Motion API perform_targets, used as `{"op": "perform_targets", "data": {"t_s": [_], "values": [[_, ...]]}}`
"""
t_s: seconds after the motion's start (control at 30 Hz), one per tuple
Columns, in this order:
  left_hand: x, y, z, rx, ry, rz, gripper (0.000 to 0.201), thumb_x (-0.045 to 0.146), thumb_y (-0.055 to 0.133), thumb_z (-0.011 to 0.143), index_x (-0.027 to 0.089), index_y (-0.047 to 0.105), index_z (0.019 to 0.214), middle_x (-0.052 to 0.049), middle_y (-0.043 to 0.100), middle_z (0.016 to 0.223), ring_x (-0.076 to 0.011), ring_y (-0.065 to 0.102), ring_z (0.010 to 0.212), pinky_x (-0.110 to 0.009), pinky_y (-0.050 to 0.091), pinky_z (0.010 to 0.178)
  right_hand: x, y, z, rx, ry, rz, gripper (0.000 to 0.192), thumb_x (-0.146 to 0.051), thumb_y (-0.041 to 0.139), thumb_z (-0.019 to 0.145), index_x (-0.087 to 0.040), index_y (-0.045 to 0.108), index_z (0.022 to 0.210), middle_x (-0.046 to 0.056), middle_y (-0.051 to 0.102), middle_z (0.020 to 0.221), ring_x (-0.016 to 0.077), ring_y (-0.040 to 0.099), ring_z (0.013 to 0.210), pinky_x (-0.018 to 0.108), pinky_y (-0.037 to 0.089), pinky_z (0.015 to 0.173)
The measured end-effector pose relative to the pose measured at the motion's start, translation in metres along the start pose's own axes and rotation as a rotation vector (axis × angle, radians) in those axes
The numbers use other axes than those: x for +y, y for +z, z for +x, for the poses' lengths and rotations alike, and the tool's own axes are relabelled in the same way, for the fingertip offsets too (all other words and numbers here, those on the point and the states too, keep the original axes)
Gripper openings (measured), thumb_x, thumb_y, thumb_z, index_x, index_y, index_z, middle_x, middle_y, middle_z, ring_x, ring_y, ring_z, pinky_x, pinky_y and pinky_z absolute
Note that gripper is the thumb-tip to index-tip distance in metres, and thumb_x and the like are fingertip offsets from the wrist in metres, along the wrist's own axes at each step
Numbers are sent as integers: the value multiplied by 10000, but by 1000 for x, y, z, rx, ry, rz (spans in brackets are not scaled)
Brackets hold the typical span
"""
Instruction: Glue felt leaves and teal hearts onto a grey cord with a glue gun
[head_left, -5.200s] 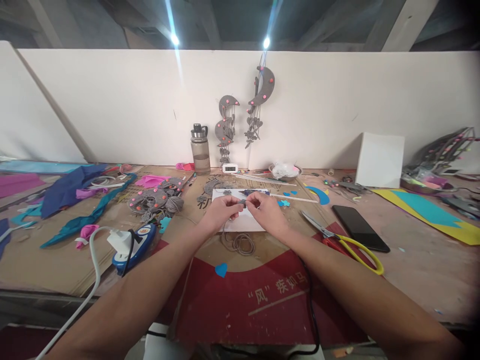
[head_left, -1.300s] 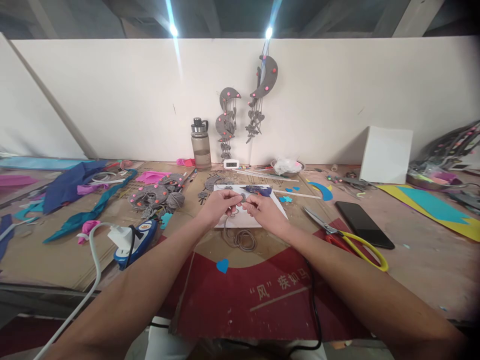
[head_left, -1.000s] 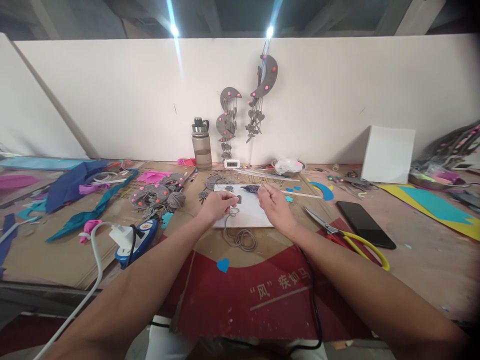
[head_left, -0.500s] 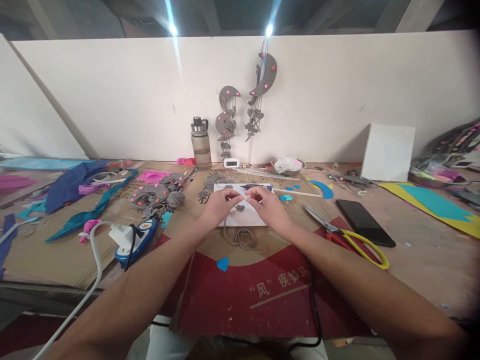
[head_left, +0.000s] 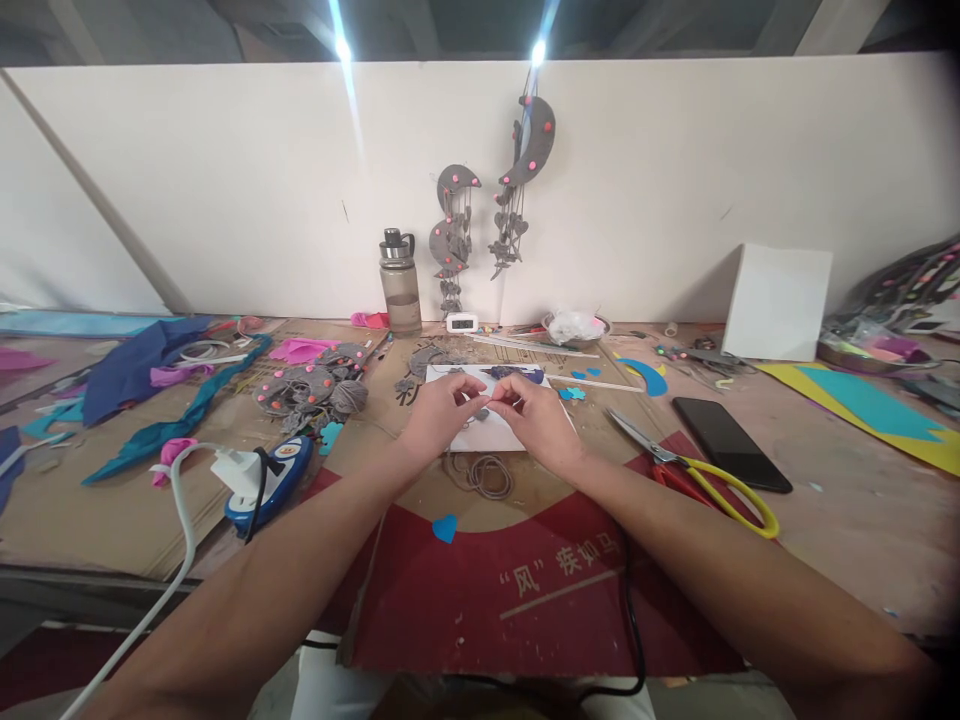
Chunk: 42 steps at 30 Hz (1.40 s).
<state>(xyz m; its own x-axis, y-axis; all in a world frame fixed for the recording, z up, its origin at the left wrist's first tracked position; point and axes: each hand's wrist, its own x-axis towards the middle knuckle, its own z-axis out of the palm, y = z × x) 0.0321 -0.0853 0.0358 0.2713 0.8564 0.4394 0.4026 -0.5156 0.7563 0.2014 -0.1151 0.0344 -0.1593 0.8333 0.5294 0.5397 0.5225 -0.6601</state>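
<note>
My left hand [head_left: 450, 412] and my right hand [head_left: 529, 412] meet over a white sheet [head_left: 491, 437], thumbs and forefingers pinched together tip to tip. Grey yarn [head_left: 491, 478] lies in a loose coil in front of the sheet, and a strand runs up towards my left fingers. What sits between my right fingertips is too small to make out. A small grey heart [head_left: 482, 414] shows just below the fingertips. Nearer to me, a blue paper heart [head_left: 445, 528] lies on the red and brown cardboard [head_left: 555, 600].
Scissors [head_left: 694, 470] and a black phone [head_left: 731, 444] lie to the right. A power strip [head_left: 270, 485] with a white cable, and a grey yarn ball [head_left: 349, 396], are at left. A bottle [head_left: 400, 285] stands behind, near hanging grey moon ornaments [head_left: 536, 145].
My fingertips have come closer together; a small gap between the two hands has closed. The view has shifted slightly. The objects on the table have stayed put.
</note>
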Motion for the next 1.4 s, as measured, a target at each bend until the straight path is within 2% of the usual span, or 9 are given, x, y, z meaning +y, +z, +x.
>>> {"op": "perform_targets", "data": {"t_s": [0.17, 0.33, 0.47, 0.63, 0.7, 0.9, 1.1, 1.27, 1.4], "values": [[2, -4, 0, 33, 101, 110, 169, 290, 691, 731, 214, 684, 882, -28, 672, 806, -147, 531, 679, -266, 377, 666, -2, -3, 2, -60, 19, 8, 114, -286, 593, 809, -212, 537, 742, -20, 571, 701, 118, 478, 624, 263, 380, 613], [7, -5, -1, 73, 46, 1, 191, 280, 729, 688, 205, 688, 858, -33, 673, 812, -150, 554, 709, -263, 393, 670, 0, -5, 6, -179, 116, 205, 133, -300, 588, 781, -214, 503, 725, -40, 520, 660, 110, 480, 594, 254, 397, 581], [10, 3, -3, 93, -119, -341, 260, 284, 766, 635, 172, 668, 848, -22, 656, 760, -134, 565, 701, -243, 400, 626, -2, -4, 7, -163, 147, 395, 139, -307, 577, 777, -209, 488, 734, -49, 512, 632, 103, 483, 573, 254, 407, 582], [9, 6, 2, 31, -455, -942, 332, 447, 723, 676, 153, 620, 790, -8, 606, 707, -89, 507, 595, -223, 399, 540, -18, 3, -3, -122, 94, 433, 137, -298, 552, 810, -212, 483, 728, -47, 501, 637, 100, 468, 583, 257, 400, 598], [8, 2, 5, 48, -475, -1023, 352, 464, 725, 680, 145, 624, 787, -11, 605, 722, -82, 509, 605, -219, 410, 548, -24, 5, -6, -157, 65, 470, 137, -303, 552, 820, -212, 491, 738, -43, 503, 653, 100, 472, 598, 257, 406, 606], [9, 2, 3, 17, -303, -822, 327, 401, 751, 678, 123, 672, 830, -20, 615, 707, -67, 480, 582, -204, 375, 537, -22, 3, 1, -24, 145, 660, 227, -426, 502, 858, -204, 543, 835, -7, 548, 744, 104, 495, 622, 261, 437, 589], [13, 3, -1, -38, -166, -587, 323, 449, 617, 796, 131, 673, 775, -20, 598, 658, -93, 494, 601, -226, 396, 576, -11, 4, 2, -18, 166, 639, 281, -458, 496, 869, -193, 587, 887, -4, 553, 722, 111, 506, 632, 262, 434, 580], [12, -4, 2, -41, -196, -506, 287, 409, 688, 740, 123, 671, 749, -3, 585, 611, -85, 476, 564, -222, 384, 555, -10, 2, 0, -31, 104, 519, 289, -432, 453, 910, -193, 577, 804, 3, 561, 728, 115, 501, 636, 266, 424, 599], [12, -7, 5, -179, -216, -608, 293, 396, 716, 712, 110, 660, 741, -29, 630, 677, -93, 514, 591, -232, 401, 579, -10, 0, 1, -53, 57, 507, 300, -415, 442, 922, -189, 574, 775, 0, 550, 717, 113, 491, 635, 265, 417, 615]]}}
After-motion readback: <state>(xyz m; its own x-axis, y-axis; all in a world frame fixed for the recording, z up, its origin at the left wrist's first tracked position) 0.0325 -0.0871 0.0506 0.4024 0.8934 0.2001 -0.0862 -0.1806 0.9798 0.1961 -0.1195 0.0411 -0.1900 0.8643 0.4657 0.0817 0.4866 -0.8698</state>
